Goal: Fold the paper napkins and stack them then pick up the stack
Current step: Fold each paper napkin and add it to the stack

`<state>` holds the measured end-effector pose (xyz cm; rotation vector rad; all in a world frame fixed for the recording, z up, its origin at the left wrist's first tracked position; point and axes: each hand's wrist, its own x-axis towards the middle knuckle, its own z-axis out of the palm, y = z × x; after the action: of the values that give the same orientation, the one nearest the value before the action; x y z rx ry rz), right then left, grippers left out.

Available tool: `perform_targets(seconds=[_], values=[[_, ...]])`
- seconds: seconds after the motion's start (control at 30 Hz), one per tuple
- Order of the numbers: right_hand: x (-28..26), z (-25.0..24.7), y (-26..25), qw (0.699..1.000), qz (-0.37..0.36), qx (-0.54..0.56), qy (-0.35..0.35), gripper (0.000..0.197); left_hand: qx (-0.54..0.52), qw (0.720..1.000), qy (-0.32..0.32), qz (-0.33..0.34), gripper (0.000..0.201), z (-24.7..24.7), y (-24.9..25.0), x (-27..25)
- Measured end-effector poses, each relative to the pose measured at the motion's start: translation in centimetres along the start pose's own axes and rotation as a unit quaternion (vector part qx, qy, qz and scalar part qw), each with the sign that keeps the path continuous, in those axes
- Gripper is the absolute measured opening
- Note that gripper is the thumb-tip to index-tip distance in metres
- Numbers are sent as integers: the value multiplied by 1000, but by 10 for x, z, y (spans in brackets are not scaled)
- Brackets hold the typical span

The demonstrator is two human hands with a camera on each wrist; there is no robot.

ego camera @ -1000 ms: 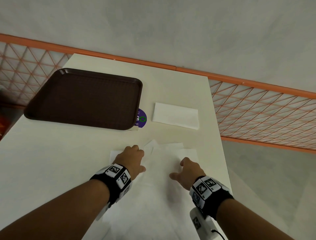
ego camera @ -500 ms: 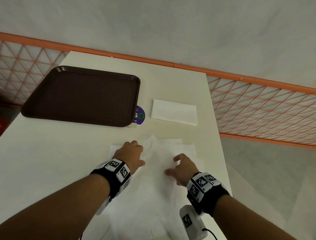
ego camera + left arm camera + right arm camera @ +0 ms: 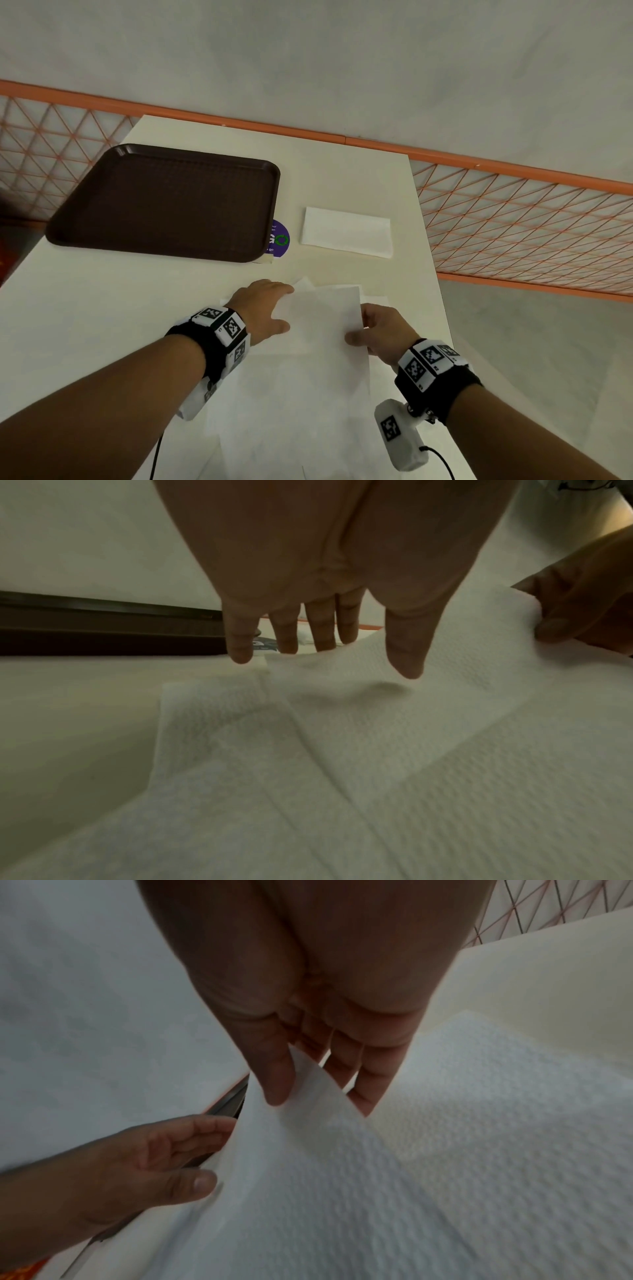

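Observation:
Several unfolded white paper napkins [image 3: 294,394] lie overlapping on the cream table near me. My right hand [image 3: 380,329] pinches the right edge of the top napkin [image 3: 325,318] between thumb and fingers and holds it lifted; the same napkin [image 3: 308,1164] shows in the right wrist view with the right hand [image 3: 308,1074]. My left hand [image 3: 267,308] hovers with straight fingers at that napkin's left edge, holding nothing; in the left wrist view the left hand [image 3: 325,631] spreads above the napkins [image 3: 342,750]. A folded napkin [image 3: 346,231] lies flat farther back.
A dark brown tray [image 3: 164,202] sits at the table's back left, with a purple round sticker [image 3: 279,238] by its right rim. The table [image 3: 85,325] ends close on the right. An orange mesh railing [image 3: 520,226] runs behind and to the right.
My right hand has gone from resting on the pile to pinching the top napkin's right edge and lifting it. The left hand has shifted slightly forward along the napkin's left side.

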<state>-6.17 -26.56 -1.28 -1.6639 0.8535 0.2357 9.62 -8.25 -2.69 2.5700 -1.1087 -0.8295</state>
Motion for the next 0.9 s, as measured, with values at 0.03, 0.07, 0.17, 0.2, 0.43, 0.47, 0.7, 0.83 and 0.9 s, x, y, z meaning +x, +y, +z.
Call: perform_targets(seconds=[0.03, 0.07, 0.17, 0.2, 0.43, 0.47, 0.7, 0.83, 0.9], values=[[0, -1, 2, 1000, 0, 7, 0, 30, -2, 1000, -6, -8, 70, -1, 0, 3], [1, -2, 3, 1000, 1, 13, 1, 29, -9, 1000, -8, -16, 68, -3, 1, 5], [3, -4, 8, 1000, 6, 10, 4, 21, -37, 999, -4, -32, 44, -11, 3, 9], [5, -5, 9, 1000, 8, 6, 6, 17, -33, 999, -1, -28, 34, -15, 5, 10], [12, -19, -18, 988, -86, -117, 56, 13, 49, 997, 48, 28, 22, -47, 20, 11], [12, -22, -23, 982, -103, -138, 71, 12, 48, 996, 62, 34, 22, -52, 22, 11], [2, -26, -35, 945, -167, -274, 63, 17, 41, 993, 51, 95, 17, -61, 29, -3], [-6, -21, -23, 910, -163, -381, 19, 14, 64, 993, -24, 93, 16, -44, 27, -13], [-7, -18, -12, 876, -156, -456, -20, 19, 70, 993, -60, 80, 24, -31, 26, -17]])
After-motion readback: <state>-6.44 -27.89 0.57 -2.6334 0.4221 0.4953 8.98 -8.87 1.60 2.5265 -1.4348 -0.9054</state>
